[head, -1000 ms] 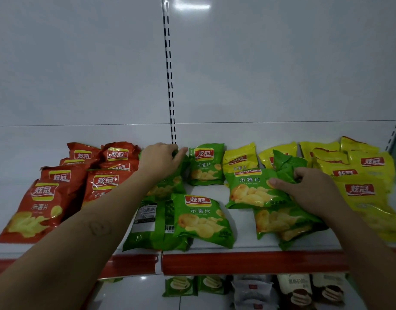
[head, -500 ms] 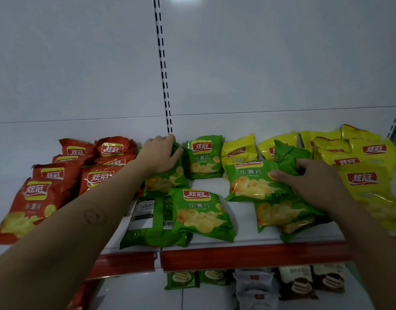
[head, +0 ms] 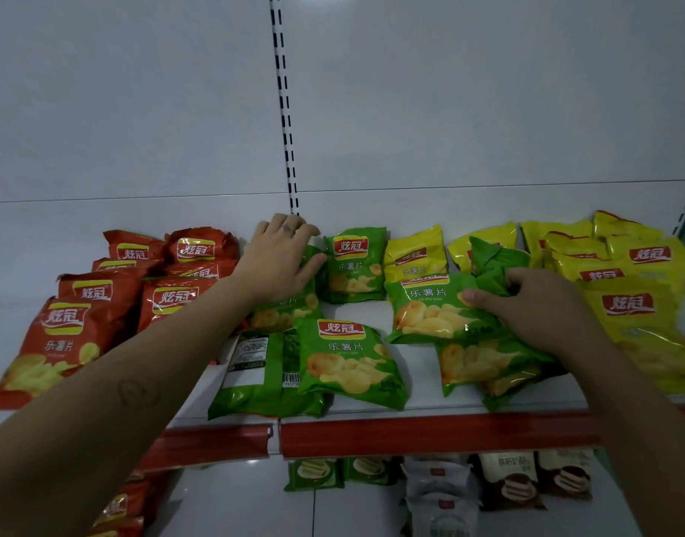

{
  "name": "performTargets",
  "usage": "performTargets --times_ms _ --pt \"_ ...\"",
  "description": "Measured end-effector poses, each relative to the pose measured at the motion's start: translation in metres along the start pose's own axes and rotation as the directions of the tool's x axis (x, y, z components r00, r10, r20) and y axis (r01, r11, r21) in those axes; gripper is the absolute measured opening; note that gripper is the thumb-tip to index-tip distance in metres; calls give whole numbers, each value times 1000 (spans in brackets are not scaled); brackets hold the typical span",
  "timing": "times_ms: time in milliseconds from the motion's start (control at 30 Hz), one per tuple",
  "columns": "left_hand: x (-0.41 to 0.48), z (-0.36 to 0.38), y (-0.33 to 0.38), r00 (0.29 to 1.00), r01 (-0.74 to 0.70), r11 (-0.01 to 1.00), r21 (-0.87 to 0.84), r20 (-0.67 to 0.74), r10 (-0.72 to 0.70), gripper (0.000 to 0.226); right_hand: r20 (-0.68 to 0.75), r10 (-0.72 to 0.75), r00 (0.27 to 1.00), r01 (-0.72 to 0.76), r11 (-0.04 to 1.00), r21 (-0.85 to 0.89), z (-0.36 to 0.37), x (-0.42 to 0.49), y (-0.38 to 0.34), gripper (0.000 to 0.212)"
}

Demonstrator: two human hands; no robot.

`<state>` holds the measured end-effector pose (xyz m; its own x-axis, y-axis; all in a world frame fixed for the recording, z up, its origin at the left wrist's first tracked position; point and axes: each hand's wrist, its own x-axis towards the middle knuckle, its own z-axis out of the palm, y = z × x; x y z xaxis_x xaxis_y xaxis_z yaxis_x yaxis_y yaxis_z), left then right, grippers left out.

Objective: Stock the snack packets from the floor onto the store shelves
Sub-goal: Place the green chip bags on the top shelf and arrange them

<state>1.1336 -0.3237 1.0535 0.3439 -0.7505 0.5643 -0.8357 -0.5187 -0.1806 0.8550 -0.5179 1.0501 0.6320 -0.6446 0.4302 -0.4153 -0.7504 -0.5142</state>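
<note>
- Landmark: the slotted upright point(head: 284, 110) ran down the white back panel and ended at the rear of the shelf point(head: 430, 432).
- The left hand point(head: 279, 261) lay directly below the foot of the upright. Its fingers were straight and spread, and its palm rested flat on a rear green packet point(head: 283, 315).
- The right hand point(head: 534, 304) was well to the right of the upright. It gripped the top green packet point(head: 430, 312), with the thumb pressed on the printed face and the fingers curled over a crumpled green packet point(head: 492, 261) just behind.
- Another green packet point(head: 484, 366) lay under that hand, nearer the shelf's red front edge.
- Between the two hands, just right of the upright, a standing green packet point(head: 354, 265) leaned at the back.
- Below the upright and towards the front edge lay a face-up green packet point(head: 348, 358), overlapping a label-side-up green packet point(head: 252, 366). Neither hand touched them.
- Red packets point(head: 81, 315) were piled left of the upright, beyond the left forearm.
- Yellow packets point(head: 635, 304) were piled far right of the upright, beside the right hand.
- Small packets point(head: 507, 482) sat on the lower level, below and right of the upright.
</note>
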Motion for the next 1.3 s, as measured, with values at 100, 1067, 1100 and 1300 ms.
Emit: performTargets --times_ms 100,1067,1100,1300 --pt "-2 -22 18 983 -130 984 -122 111 143 43 6 -3 1000 3 1000 -30 0 6 -2 55" --pt "28 -62 45 959 62 941 -333 281 36 11 -49 43 998 -30 969 244 -19 -1 26 49" --pt "31 -61 45 977 53 953 -299 212 12 15 -39 51 998 -39 963 268 -19 -1 29 47" --pt "26 -28 49 997 74 985 -154 16 -72 23 -57 66 996 -42 937 348 -21 -4 35 43"
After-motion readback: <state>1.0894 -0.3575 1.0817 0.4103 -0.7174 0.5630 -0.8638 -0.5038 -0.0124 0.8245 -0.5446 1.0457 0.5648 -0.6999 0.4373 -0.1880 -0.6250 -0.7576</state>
